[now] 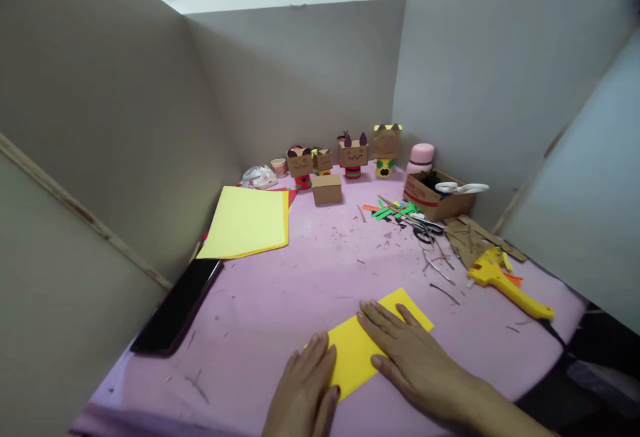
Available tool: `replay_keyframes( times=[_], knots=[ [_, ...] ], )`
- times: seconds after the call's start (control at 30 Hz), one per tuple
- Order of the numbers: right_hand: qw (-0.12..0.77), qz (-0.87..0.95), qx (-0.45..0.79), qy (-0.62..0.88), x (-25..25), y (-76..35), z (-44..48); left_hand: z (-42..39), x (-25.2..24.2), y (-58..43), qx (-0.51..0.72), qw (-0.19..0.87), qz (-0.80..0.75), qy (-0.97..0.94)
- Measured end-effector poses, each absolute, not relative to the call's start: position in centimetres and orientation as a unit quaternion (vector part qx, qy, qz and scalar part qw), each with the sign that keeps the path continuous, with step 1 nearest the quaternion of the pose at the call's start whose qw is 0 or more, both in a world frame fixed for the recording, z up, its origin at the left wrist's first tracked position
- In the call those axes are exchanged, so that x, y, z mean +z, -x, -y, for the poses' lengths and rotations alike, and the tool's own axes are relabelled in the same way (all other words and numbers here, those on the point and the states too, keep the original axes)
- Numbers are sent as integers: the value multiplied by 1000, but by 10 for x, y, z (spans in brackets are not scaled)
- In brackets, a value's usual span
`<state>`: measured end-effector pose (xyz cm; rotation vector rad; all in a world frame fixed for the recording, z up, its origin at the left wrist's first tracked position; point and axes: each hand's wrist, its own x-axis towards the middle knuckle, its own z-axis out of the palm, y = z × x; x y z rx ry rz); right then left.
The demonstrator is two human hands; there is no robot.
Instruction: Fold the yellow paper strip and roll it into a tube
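A folded yellow paper sheet (361, 351) lies on the pink table (280, 303) near the front edge. My left hand (306, 390) rests flat on the sheet's near left end, fingers together and pointing away from me. My right hand (407, 357) lies flat across the sheet's right part, fingers spread a little and pressing down. Neither hand holds anything else.
A stack of yellow and red paper (247, 222) and a black phone (177, 309) lie at left. Cardboard figures (354, 153) and a small box (327, 189) stand at the back. At right are a cardboard box with scissors (440, 193), black scissors (425, 229), cardboard scraps and a yellow glue gun (505, 278).
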<state>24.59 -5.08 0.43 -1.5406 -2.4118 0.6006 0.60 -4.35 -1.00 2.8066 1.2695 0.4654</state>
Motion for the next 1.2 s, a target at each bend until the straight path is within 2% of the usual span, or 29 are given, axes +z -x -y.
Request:
replay_keyframes(
  times=[0.1, 0.2, 0.47, 0.8, 1.0, 1.2],
  knots=[
    [119, 820, 198, 524, -3, -249, 54, 46, -7, 13, 218, 76, -453, -861],
    [114, 824, 185, 524, -5, -252, 55, 50, -7, 20, 223, 104, -448, -859],
    [97, 822, 172, 534, -8, -252, 57, 59, -26, 13, 173, 27, -421, -890],
    [116, 818, 186, 532, -7, -253, 56, 51, 12, 3, 134, 14, -396, -908],
    [118, 820, 189, 528, -6, -253, 56, 46, 26, -4, 60, 39, -388, -919],
    [113, 818, 193, 530, -4, -253, 56, 37, 28, -12, 34, -12, -348, -937]
  ],
)
